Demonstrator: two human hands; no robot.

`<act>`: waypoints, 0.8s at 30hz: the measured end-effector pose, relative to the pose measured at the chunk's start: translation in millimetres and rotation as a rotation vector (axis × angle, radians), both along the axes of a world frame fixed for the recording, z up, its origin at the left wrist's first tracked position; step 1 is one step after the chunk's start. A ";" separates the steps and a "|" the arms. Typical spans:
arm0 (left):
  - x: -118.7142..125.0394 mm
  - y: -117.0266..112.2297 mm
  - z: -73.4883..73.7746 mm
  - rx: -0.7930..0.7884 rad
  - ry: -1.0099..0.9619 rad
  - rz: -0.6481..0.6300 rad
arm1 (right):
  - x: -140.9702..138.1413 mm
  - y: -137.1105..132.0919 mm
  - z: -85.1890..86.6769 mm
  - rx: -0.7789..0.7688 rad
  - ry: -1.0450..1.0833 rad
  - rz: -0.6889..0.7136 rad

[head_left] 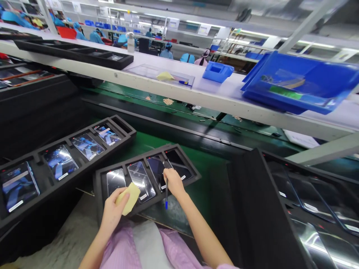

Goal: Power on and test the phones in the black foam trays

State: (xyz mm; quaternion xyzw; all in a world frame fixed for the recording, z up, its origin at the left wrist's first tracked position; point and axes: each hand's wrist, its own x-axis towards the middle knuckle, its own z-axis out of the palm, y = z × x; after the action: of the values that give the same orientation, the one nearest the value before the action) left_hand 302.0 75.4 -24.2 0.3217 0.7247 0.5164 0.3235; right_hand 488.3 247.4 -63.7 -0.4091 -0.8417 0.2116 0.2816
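Observation:
In the head view, my left hand (113, 205) is closed around a small yellow pad (130, 200), cloth or paper, I cannot tell which. My right hand (174, 182) has a pen (166, 198) in its grip, blue end pointing down toward me. Its fingertips are over the third phone (156, 168) in a black foam tray (193, 179), close to the dark fourth phone (179, 164); whether they touch is unclear. To the left in that tray lie a phone with a bright reflection (116, 181) and another phone (141, 181).
A longer foam tray (123, 140) with lit phones lies on the left. At right is a black foam block (246, 209) beside more phones (311, 194). A white shelf (196, 93) crosses ahead, bearing blue bins (303, 82). Workers (97, 36) sit far back.

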 end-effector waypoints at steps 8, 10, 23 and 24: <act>-48.6 -17.3 -12.7 -0.062 0.026 0.068 | -11.3 0.1 -4.3 -0.094 -0.208 0.128; -62.5 -18.4 -11.3 -0.074 0.028 0.062 | -10.2 1.6 -4.5 -0.130 -0.214 0.117; -101.3 -12.0 4.1 -0.208 -0.062 0.198 | -13.3 6.0 -15.7 -0.186 -0.230 -0.069; -97.2 -10.8 3.7 -0.203 -0.063 0.203 | -13.9 4.5 -17.0 -0.176 -0.226 -0.114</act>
State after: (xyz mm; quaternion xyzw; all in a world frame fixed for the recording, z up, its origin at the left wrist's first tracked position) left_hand 204.8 64.5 -20.5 0.1958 0.7916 0.4803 0.3229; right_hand 474.4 251.9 -80.7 -0.5007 -0.8216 0.2209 0.1598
